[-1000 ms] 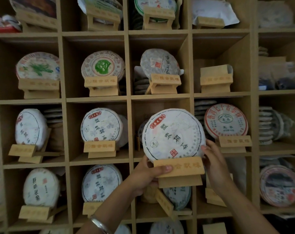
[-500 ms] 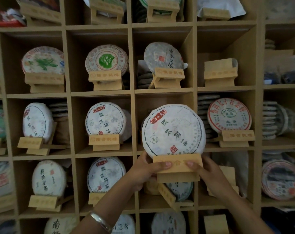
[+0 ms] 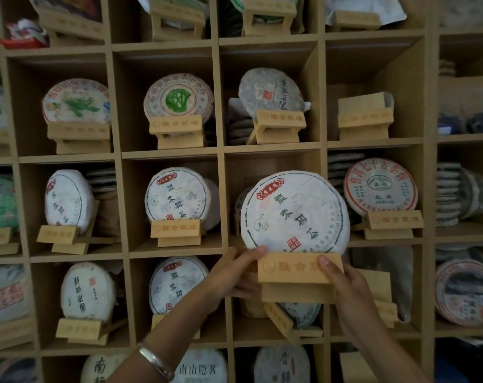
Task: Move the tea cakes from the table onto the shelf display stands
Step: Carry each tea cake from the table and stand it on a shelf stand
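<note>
a white paper-wrapped tea cake [image 3: 294, 214] was held upright on a wooden display stand [image 3: 299, 268], in front of the centre compartment of the wooden shelf [image 3: 221, 153]. the stand was gripped by the left hand [image 3: 234, 275] at its left end, thumb laid along the top front edge and fingers curled beneath. its right end was gripped by the right hand [image 3: 348, 288], thumb pressed on the engraved front face and the other fingers wrapped behind. the cake's lower rim was seated behind the stand's front lip, and its right edge overlapped the upright divider toward the next compartment. whether the stand's base touched the shelf board could not be told. behind the cake, another wrapped disc [image 3: 241, 200] was partly seen at the compartment's left, leaving little free room there. the neighbouring compartment on the right was filled by a red-lettered cake [image 3: 381, 186] on its own stand, with a stack of cakes beside it. in the compartment above and to the right, a bare stand [image 3: 364, 117] stood with open space around it. a metal bangle [image 3: 156, 360] was worn on the left wrist.
</note>
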